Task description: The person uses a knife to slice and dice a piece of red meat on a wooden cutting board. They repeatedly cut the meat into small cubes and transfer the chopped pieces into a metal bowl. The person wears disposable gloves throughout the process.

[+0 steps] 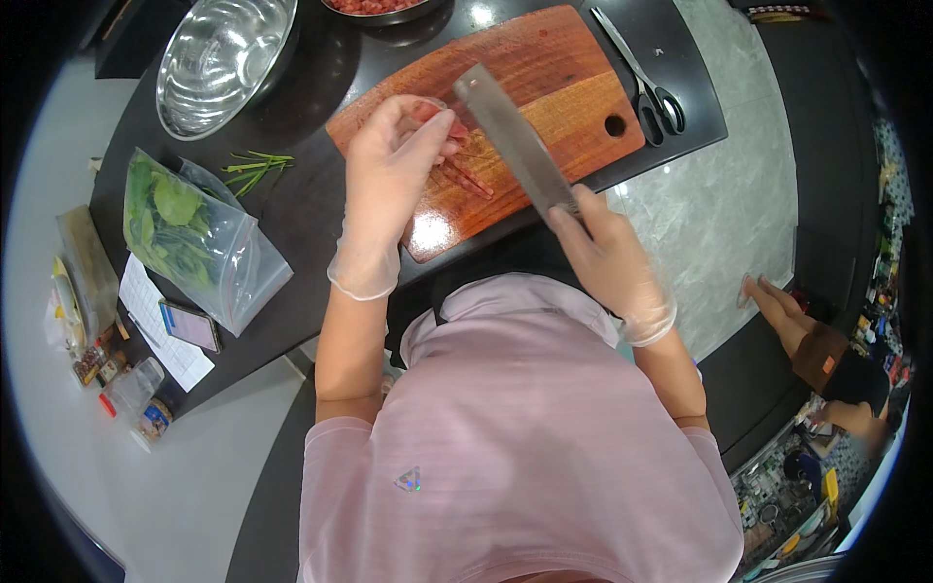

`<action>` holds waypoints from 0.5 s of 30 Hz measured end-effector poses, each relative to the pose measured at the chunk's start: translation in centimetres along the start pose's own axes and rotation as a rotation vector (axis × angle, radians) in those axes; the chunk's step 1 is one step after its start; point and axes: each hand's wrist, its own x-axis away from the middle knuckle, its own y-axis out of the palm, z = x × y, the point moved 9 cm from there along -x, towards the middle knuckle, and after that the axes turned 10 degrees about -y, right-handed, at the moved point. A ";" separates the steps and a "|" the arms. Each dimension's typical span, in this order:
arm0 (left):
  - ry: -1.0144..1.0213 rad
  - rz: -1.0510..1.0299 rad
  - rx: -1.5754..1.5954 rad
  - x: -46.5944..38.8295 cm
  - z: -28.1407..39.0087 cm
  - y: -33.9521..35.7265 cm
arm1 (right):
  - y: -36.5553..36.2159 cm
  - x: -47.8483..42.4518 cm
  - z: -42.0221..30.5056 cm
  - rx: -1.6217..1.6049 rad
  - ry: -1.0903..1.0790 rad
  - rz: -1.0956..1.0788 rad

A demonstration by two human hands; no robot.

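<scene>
My left hand [397, 157], in a clear disposable glove, pinches a piece of raw meat [458, 130] above the left part of a wooden cutting board [568, 102]. Strips of raw meat [466, 181] lie on the board just below those fingers. My right hand [609, 251], gloved the same way, grips a cleaver [517, 146] near its handle end, most of the handle being hidden by the hand. The cleaver's blade slants up and left over the board, its tip close to the left fingertips without plainly touching them.
Kitchen scissors [649, 95] lie right of the board. Behind are a steel bowl [219, 65] and a bowl of diced meat [375, 6]. Leftward lie green stalks [255, 169], a plastic bag of leafy greens [197, 233], a phone [189, 326], paper and jars. Another person [824, 350] is far right.
</scene>
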 end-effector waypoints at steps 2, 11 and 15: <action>0.039 0.071 0.052 1.1 0.2 -1.4 | 1.0 0.1 -0.8 -0.077 0.029 -0.042; -0.205 0.038 -0.197 4.4 -3.9 -3.3 | 2.2 -0.1 -1.5 0.290 -0.081 -0.094; -0.115 -0.019 -0.184 3.8 -2.2 -1.4 | 0.5 -0.7 0.4 0.386 -0.086 0.009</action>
